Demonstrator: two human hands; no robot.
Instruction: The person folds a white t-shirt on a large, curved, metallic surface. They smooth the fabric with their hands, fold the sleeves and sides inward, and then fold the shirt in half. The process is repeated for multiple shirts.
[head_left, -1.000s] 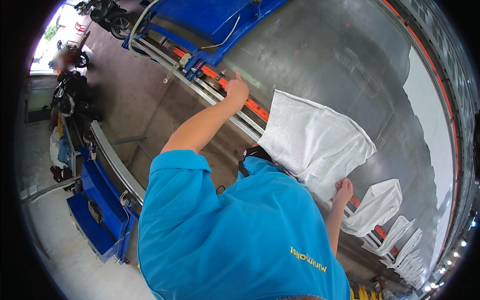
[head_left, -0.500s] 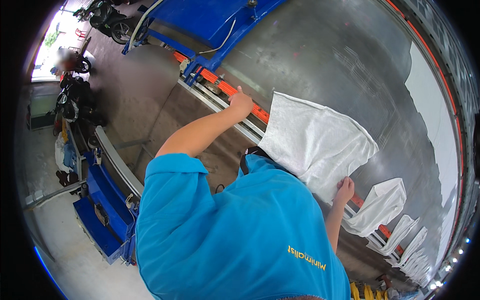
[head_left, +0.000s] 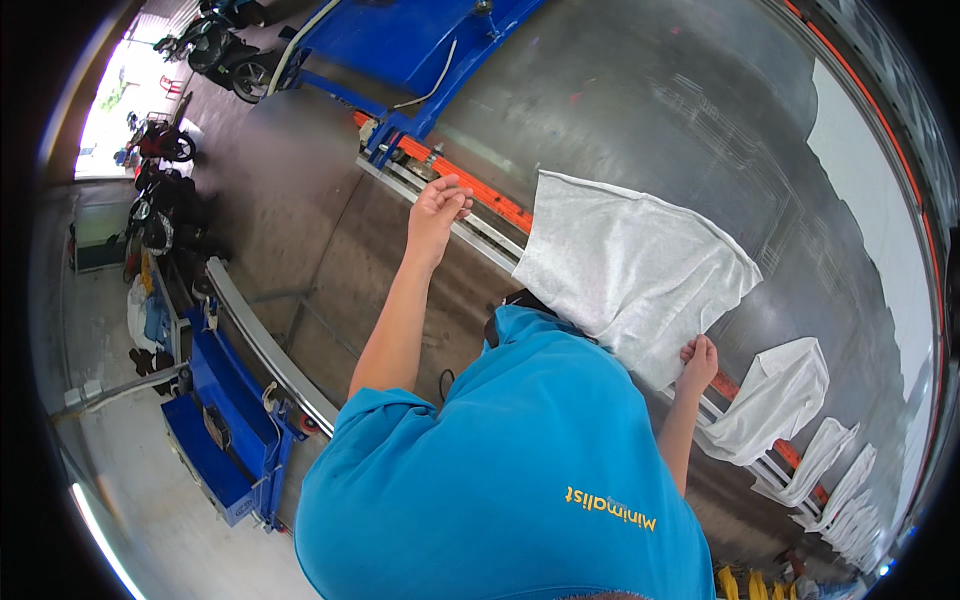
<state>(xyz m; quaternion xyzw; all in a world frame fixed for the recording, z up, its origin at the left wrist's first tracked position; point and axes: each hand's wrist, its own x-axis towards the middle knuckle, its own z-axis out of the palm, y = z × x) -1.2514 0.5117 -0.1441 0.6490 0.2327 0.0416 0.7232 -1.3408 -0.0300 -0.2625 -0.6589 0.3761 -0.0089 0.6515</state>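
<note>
A light grey fabric piece (head_left: 630,270) lies over the near edge of the long dark table (head_left: 600,110), creased toward its right side. My right hand (head_left: 699,360) pinches its near right edge between thumb and fingers. Left of the fabric, my left hand (head_left: 438,207) is raised over the metal rail (head_left: 455,226) beside the orange strip (head_left: 485,200). Its fingers are loosely bent and apart, and nothing shows in them. A gap separates this hand from the fabric.
More grey fabric pieces (head_left: 770,400) hang along the table edge to the right. A blue machine carriage (head_left: 400,60) sits at the table's far left. Behind are a curved rail (head_left: 265,340), a blue metal cart (head_left: 220,430) and parked motorbikes (head_left: 215,55).
My left hand has drawn back to the left, away from the orange strip, and its outstretched finger has curled in. My right hand stays at the fabric edge.
</note>
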